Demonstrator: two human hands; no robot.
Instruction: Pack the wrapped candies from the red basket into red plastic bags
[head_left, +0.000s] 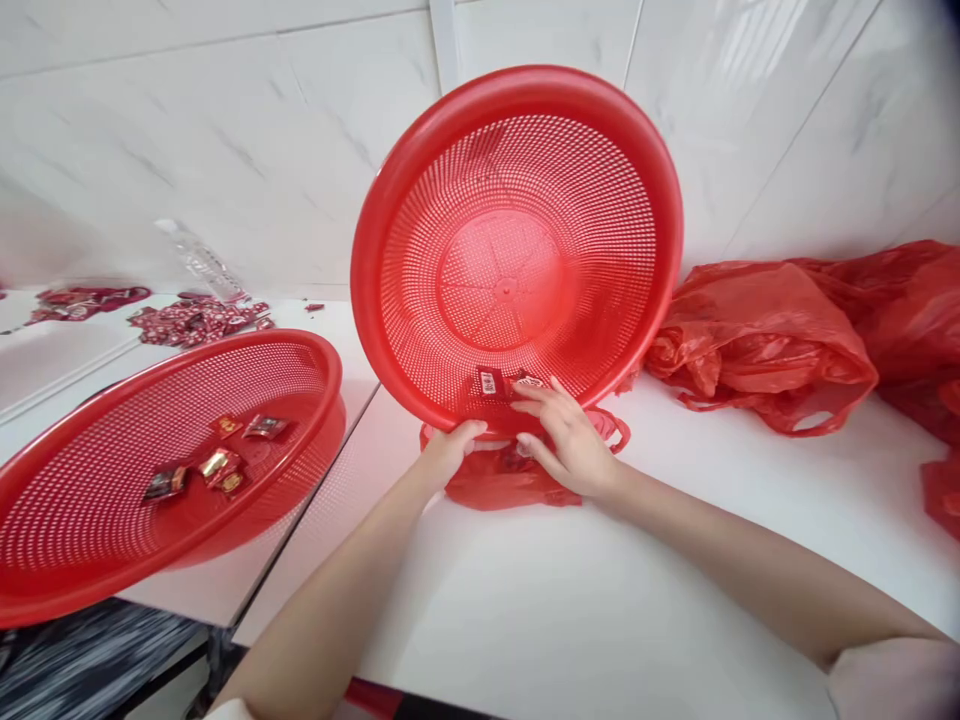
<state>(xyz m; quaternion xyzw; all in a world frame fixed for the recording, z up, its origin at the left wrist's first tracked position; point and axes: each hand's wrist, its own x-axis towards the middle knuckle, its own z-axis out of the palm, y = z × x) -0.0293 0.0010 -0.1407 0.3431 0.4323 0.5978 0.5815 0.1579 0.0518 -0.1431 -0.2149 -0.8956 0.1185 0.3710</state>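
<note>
Left hand [451, 450] gripping the lower rim of a tilted red basket [517, 235], above a red bag [499, 485] on the white counter [592, 590]; right hand [568, 442] ungripped, fingers spread beside small dark-red packets [489, 382] inside the basket's lower wall. Should the left hand's hold slip, the basket could tip and scatter packets outside the bag. The basket is round, glossy and perforated, its opening facing the viewer, before a marbled wall [187, 120]

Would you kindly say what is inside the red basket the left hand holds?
At least two small packets show low inside; the right hand hides part of one.
</note>
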